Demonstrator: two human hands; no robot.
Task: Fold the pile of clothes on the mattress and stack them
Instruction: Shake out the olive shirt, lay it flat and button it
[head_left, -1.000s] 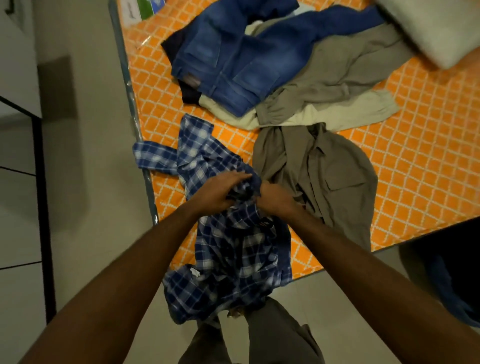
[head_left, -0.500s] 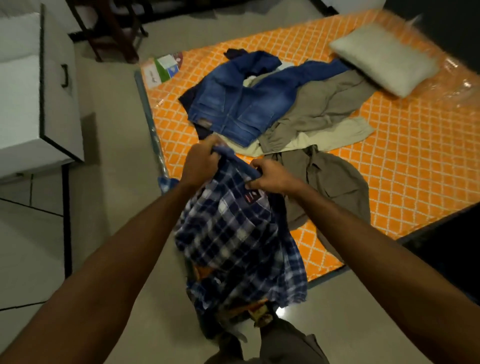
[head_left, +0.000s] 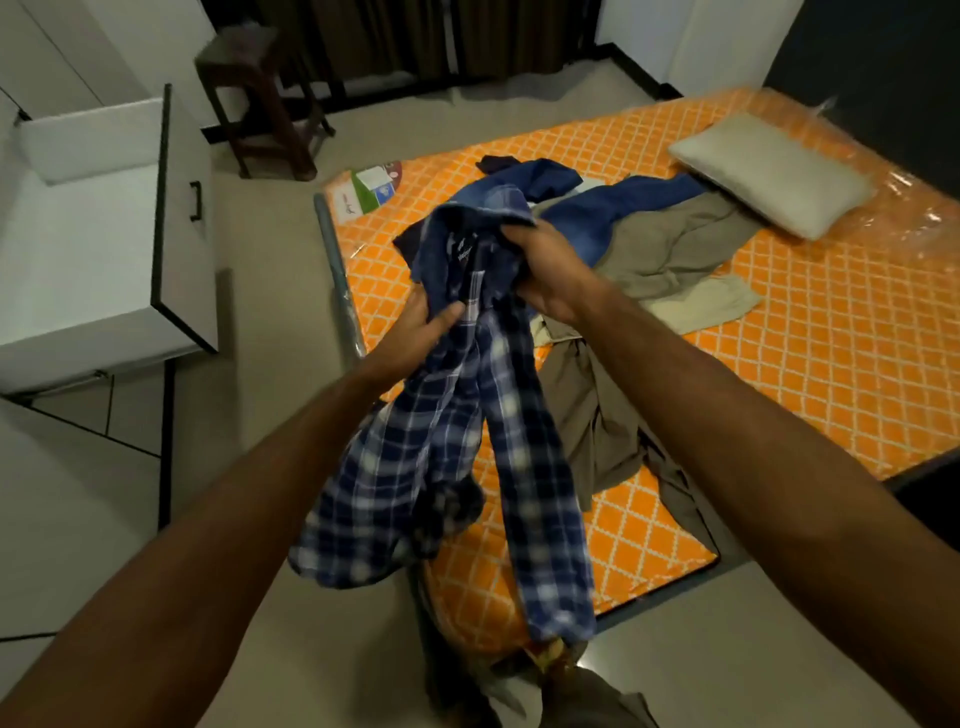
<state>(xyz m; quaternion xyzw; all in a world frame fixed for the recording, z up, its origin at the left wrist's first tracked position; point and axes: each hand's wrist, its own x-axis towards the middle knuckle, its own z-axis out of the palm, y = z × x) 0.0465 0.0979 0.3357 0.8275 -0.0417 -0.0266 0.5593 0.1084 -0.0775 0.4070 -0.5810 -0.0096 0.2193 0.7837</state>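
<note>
Hands grip the plaid shirt (head_left: 457, 457) near its collar: left hand (head_left: 415, 332) lower, right hand (head_left: 545, 275) higher, both closed on cloth. It hangs over the mattress's (head_left: 831, 338) near-left corner. Jeans (head_left: 597, 213) and khaki clothes (head_left: 670, 249) lie mid-mattress; pillow (head_left: 769, 171) sits far right. Bare orange cover spreads rightward; open floor (head_left: 270, 312) separates mattress and white cabinet (head_left: 104, 249).

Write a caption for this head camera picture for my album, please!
Both hands, left and right, lift a blue plaid shirt above the orange mattress.
</note>
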